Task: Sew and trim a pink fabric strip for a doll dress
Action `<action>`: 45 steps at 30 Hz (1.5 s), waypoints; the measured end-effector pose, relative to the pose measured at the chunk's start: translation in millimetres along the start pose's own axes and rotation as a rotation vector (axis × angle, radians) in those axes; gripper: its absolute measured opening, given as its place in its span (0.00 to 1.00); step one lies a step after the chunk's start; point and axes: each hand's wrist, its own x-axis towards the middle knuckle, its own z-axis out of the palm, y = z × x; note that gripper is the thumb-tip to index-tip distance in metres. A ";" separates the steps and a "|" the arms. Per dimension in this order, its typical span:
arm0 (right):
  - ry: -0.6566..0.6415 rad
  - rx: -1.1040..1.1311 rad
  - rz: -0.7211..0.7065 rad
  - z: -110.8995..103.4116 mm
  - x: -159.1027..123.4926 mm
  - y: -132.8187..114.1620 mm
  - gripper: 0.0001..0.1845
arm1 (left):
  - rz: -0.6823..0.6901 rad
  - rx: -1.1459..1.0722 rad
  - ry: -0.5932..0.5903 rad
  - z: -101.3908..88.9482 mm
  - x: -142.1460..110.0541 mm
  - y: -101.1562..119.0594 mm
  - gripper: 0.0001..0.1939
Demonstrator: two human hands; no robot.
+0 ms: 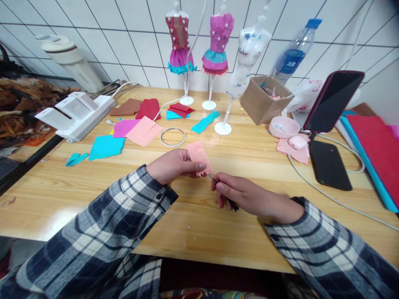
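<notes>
My left hand point(183, 165) pinches a small piece of pink crepe paper point(198, 153) between thumb and fingers. Its lower edge is cut into a zigzag. In my right hand point(232, 189) is a pair of small scissors point(233, 204); the thin metal tip reaches the paper's lower right corner, and my fingers cover most of the handle. A silver ring point(173, 143) lies on the table just beyond my left hand. Past it stand three small dress forms: one in red and purple point(179, 41), one in purple and blue point(220, 45), one white with a pattern point(249, 54).
Left on the wooden table point(174, 232) are a power strip point(87, 118), a white tumbler point(71, 62) and coloured paper pieces point(107, 147). To the right stand a cardboard box point(264, 101), a pink bowl point(284, 127), a propped phone point(335, 99), a black power bank point(330, 165) and a trailing cable.
</notes>
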 end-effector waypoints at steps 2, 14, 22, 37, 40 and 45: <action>0.001 0.004 -0.002 -0.1 0.1 0.2 0.19 | 0.006 0.002 -0.008 0.8 0.1 -0.4 0.10; -0.016 0.066 -0.007 0.3 -0.5 0.9 0.20 | 0.011 0.036 -0.086 -0.2 1.4 -2.3 0.09; -0.037 0.055 -0.020 -1.3 -0.4 2.9 0.20 | -0.008 0.074 -0.109 -3.5 2.6 -3.0 0.12; -0.045 -0.062 -0.085 -3.8 -1.2 0.2 0.19 | 0.031 0.110 -0.123 -3.4 3.5 -2.7 0.12; -0.048 -0.064 -0.085 -3.8 -0.8 0.3 0.19 | 0.043 0.119 -0.126 -3.1 3.7 -2.1 0.11; -0.050 -0.063 -0.077 -4.3 -1.4 -0.6 0.18 | 0.042 0.122 -0.131 -3.1 3.9 -2.2 0.10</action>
